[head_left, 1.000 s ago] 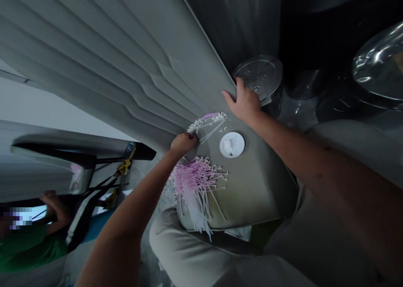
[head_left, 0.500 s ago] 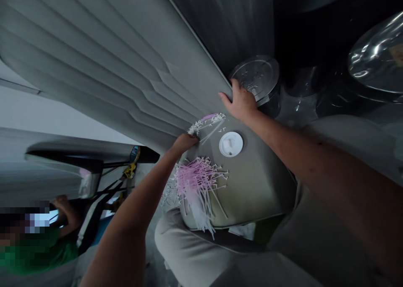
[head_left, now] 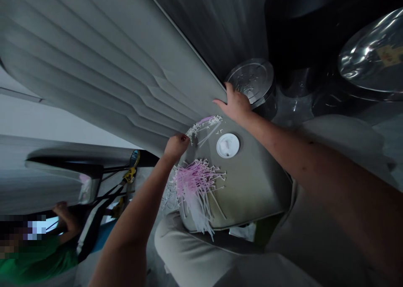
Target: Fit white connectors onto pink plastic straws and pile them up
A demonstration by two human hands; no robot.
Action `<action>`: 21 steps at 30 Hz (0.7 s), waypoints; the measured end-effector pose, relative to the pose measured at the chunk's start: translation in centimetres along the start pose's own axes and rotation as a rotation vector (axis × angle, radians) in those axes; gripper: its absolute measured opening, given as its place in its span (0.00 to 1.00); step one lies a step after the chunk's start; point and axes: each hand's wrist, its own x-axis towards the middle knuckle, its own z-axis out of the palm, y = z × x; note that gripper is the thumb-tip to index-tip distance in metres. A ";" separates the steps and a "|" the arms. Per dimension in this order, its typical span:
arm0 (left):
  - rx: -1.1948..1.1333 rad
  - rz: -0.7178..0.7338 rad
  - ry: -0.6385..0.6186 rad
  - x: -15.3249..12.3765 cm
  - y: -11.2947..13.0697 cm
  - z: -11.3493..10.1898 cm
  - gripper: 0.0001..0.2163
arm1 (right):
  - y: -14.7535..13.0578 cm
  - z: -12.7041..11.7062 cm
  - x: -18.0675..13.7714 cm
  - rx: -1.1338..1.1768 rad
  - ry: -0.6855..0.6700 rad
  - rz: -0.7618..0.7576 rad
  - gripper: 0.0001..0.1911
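Observation:
My left hand (head_left: 176, 147) is closed in a pinch or fist at the left edge of a grey padded chair seat (head_left: 252, 182). Anything inside its fingers is too small or hidden to make out. Beside it lies a row of small white pieces (head_left: 195, 130) along the foot of the chair back, with a few loose thin strips (head_left: 209, 135). A bundle of pink and white thin sticks with small white ends (head_left: 197, 180) lies nearer to me. My right hand (head_left: 238, 105) rests by the chair back's edge, thumb and fingers apart. A small white round dish (head_left: 228, 145) holds a whitish lump.
The grey chair back (head_left: 126, 64) rises at the upper left. Behind my right hand stands a clear round container (head_left: 258, 79), with a shiny clear plastic object (head_left: 374, 56) farther right. A person in a green top (head_left: 40, 257) sits at the lower left.
My left hand has drawn slightly left, away from the loose strips. My right hand stays by the chair back's edge, and the whole view has shifted a little.

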 end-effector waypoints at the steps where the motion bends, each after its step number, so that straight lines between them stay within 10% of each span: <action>1: -0.007 -0.004 0.024 -0.2 -0.1 -0.2 0.16 | 0.0 0.0 0.0 -0.002 0.001 -0.002 0.36; 11: -0.210 -0.094 0.230 -4.4 -1.6 -3.8 0.20 | -0.3 0.1 0.2 -0.014 -0.019 0.015 0.31; 21: -0.870 -0.235 0.294 -15.5 -1.9 -5.6 0.12 | -0.3 -0.3 0.0 -0.024 -0.027 0.008 0.29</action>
